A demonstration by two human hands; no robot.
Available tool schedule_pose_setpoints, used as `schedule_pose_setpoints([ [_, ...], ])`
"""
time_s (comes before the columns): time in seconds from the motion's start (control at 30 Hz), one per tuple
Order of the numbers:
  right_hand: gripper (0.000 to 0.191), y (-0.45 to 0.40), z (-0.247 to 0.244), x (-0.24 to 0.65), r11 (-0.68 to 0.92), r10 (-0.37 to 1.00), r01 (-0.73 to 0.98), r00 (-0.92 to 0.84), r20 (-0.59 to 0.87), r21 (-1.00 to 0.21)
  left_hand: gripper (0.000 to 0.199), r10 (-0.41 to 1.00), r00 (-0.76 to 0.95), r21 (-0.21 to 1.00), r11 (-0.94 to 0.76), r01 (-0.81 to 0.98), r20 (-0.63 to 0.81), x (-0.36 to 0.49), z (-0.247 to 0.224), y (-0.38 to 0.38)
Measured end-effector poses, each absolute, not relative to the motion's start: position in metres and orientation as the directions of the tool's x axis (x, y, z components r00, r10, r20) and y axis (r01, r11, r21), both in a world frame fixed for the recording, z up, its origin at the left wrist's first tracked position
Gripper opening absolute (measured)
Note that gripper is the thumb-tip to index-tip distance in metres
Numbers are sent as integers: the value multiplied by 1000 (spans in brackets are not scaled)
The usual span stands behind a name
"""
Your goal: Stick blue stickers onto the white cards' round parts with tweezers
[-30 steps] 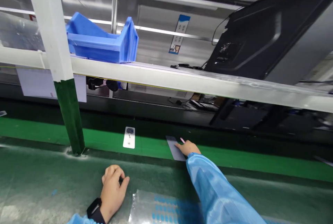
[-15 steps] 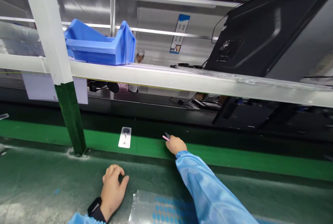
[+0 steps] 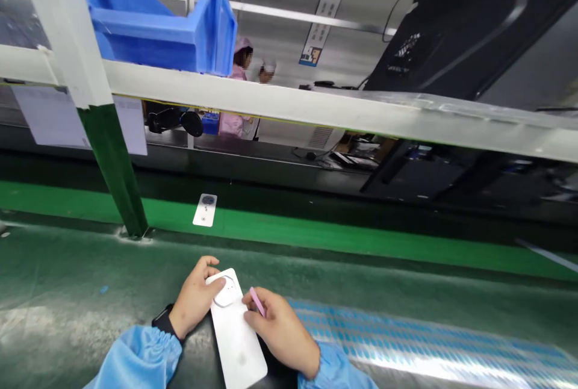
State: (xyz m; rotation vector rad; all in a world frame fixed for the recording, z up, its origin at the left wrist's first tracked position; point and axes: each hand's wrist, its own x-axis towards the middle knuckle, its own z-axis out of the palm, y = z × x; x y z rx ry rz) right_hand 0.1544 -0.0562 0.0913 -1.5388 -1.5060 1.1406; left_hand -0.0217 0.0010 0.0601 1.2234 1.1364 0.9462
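Observation:
A flat white plastic plate (image 3: 237, 341) lies lengthwise between my hands on the green belt, with a raised round part (image 3: 224, 291) near its far end. My left hand (image 3: 196, 295) grips the plate's far end, fingers curled over its edge beside the round part. My right hand (image 3: 280, 332) rests over the plate's near side and pinches a slim pink stick (image 3: 257, 301), whose tip points at the plate. A black watch band (image 3: 162, 320) circles my left wrist. Blue sleeves cover both forearms.
A clear film sheet with rows of blue dots (image 3: 428, 341) lies right of my hands. A similar white plate (image 3: 205, 209) sits farther along the belt. A white rail on a green-based post (image 3: 112, 166) carries a blue plastic bin (image 3: 158, 31). Two co-workers in pink stand beyond.
My right hand has drawn back from the far belt with the pink stick. My left hand has moved onto the white plate, now between both hands. The view has tilted down.

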Motion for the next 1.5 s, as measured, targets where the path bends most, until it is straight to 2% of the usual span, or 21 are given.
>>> schedule_pose_setpoints([
  [0.07,9,-58,95,167,-98,995,263,9,-100,-960,37,959,255,987,96,125,-126,-25,63,-2],
  [0.17,25,-52,95,194,-89,979,-45,179,-96,-995,27,942,315,955,17,296,-114,-29,68,-5],
  [0.2,30,-50,93,201,-78,971,-90,220,-96,-993,24,939,324,934,-12,357,-112,-30,70,-6],
  [0.27,39,-49,85,207,-86,971,-50,219,-95,-995,21,933,344,882,-75,465,-102,-29,74,-9],
  [0.4,51,-53,69,198,-231,973,137,8,-232,-963,17,907,416,786,-205,583,-72,-24,76,-14],
  [0.47,47,-54,67,192,-253,963,183,-45,-265,-950,16,891,453,755,-269,598,-41,-22,76,-16],
  [0.57,37,-54,68,189,-265,961,198,-33,-276,-944,15,869,494,708,-332,623,-27,-22,77,-17],
  [0.73,29,-51,67,192,-305,951,220,18,-308,-927,32,834,528,599,-343,724,-160,-24,81,-16],
  [0.93,26,-50,65,190,-311,950,252,38,-311,-916,33,806,569,621,-364,694,-164,-23,78,-16],
  [1.23,32,-48,68,186,-347,937,247,63,-343,-905,33,800,583,663,-361,656,-141,-19,74,-21],
  [1.5,45,-49,72,188,-341,940,85,29,-340,-936,37,797,580,646,-356,676,-167,-17,76,-22],
])
